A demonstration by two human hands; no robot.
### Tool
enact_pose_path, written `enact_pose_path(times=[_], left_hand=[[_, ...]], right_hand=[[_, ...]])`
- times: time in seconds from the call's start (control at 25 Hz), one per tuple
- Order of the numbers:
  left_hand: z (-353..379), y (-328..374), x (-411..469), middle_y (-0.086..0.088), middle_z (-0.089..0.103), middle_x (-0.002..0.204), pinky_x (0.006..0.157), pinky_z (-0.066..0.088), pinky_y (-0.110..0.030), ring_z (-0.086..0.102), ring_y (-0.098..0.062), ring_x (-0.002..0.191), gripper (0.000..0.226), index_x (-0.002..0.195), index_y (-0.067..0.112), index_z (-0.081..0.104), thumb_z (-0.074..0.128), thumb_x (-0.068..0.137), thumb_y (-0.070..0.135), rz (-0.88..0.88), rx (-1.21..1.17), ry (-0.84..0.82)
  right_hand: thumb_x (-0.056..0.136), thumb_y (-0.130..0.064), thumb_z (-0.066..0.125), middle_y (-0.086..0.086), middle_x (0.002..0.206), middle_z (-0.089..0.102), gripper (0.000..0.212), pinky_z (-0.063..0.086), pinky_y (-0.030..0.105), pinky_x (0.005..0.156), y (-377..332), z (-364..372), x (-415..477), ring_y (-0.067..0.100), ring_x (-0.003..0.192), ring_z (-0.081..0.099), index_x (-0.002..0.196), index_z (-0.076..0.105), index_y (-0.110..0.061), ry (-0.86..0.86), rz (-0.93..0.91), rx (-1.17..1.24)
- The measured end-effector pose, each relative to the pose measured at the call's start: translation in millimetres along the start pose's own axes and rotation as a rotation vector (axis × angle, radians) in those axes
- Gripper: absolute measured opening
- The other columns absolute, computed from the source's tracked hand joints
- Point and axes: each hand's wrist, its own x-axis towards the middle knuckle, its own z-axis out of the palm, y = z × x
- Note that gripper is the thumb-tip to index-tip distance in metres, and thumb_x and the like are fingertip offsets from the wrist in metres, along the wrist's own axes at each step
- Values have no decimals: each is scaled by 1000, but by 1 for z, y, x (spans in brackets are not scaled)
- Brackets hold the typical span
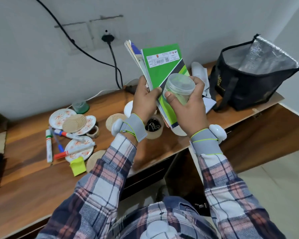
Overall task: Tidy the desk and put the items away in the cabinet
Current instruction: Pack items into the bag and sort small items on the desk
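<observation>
My left hand [144, 99] grips a stack of green-covered books and papers [160, 69], held upright above the wooden desk [33, 178]. Just to its right, my right hand [188, 104] holds a clear plastic jar [179, 87] with a lid, in front of the books' lower part. Below my hands stands a tub of black binder clips [153, 126]. At the left lie patterned plates [60, 118], woven coasters [74, 123], several markers [48, 147] and a yellow-green clip-like holder [77, 165].
An open black insulated bag [248, 83] with silver lining stands at the desk's right end. A green-tinted small jar [80, 106] sits by the wall. Black cables [116, 69] hang from a wall socket [107, 37]. A drawer or cabinet opening [145, 175] shows under the desk.
</observation>
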Motion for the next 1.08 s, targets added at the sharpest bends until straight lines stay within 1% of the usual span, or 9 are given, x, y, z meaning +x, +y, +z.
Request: enact_pose_path(times=[0.12, 0.28, 0.44, 0.56, 0.68, 0.8, 0.88, 0.96, 1.08], left_hand=[[28, -21, 34, -13, 66, 110, 78, 55, -31, 66, -18, 88, 38, 127, 3, 47, 49, 92, -12, -53, 28, -11], [52, -48, 77, -15, 64, 114, 80, 55, -27, 65, -20, 93, 41, 130, -1, 46, 48, 91, -15, -115, 72, -21], [68, -83, 106, -17, 63, 124, 94, 53, -39, 63, -28, 108, 38, 122, 9, 47, 49, 92, -13, -217, 109, -9], [62, -111, 123, -19, 63, 122, 95, 53, -45, 62, -33, 111, 31, 119, 7, 46, 55, 91, -4, -379, 298, 54], [49, -125, 126, -19, 61, 119, 89, 56, -51, 63, -35, 108, 47, 126, 0, 40, 66, 88, 8, -561, 440, 108], [43, -122, 119, -6, 58, 123, 93, 51, -38, 60, -24, 114, 70, 137, 7, 29, 73, 83, 15, -477, 465, 110], [38, -115, 120, -6, 47, 135, 100, 44, -32, 54, -23, 119, 80, 146, 16, 26, 74, 82, 23, -424, 635, 59], [26, -107, 116, -11, 36, 139, 105, 42, -34, 54, -28, 119, 69, 143, 18, 37, 72, 84, 28, -408, 833, 11], [5, -92, 105, -11, 43, 130, 101, 48, -42, 61, -24, 106, 48, 130, 17, 48, 68, 86, 20, -370, 752, 10]], right_hand=[[82, -40, 75, -4, 118, 59, 68, 42, 19, 84, 29, -6, 31, 10, 101, 56, 132, 36, -17, 14, 77, 0], [82, -39, 75, -7, 112, 57, 65, 39, 18, 79, 69, -5, 68, 10, 98, 56, 130, 37, -17, 17, 148, 15], [80, -40, 75, -7, 110, 56, 68, 36, 17, 73, 104, 4, 92, 11, 97, 55, 131, 35, -18, -7, 203, -7], [80, -40, 76, -3, 116, 58, 72, 44, 26, 81, 125, 15, 96, 22, 105, 58, 134, 33, -18, -80, 288, -23], [78, -38, 78, 8, 123, 60, 74, 49, 44, 89, 138, 24, 93, 33, 109, 59, 134, 35, -16, -133, 301, -67], [76, -39, 78, 8, 123, 60, 74, 50, 46, 88, 138, 29, 93, 34, 109, 59, 133, 36, -16, -129, 283, -80], [76, -39, 78, 7, 124, 60, 75, 50, 41, 89, 135, 29, 95, 32, 110, 58, 134, 35, -17, -121, 278, -62], [77, -39, 78, 4, 125, 60, 74, 47, 31, 84, 127, 35, 98, 29, 109, 58, 134, 35, -19, -118, 273, -25], [78, -40, 78, 2, 124, 61, 73, 43, 27, 77, 110, 49, 98, 28, 106, 59, 133, 35, -20, -131, 235, -22]])
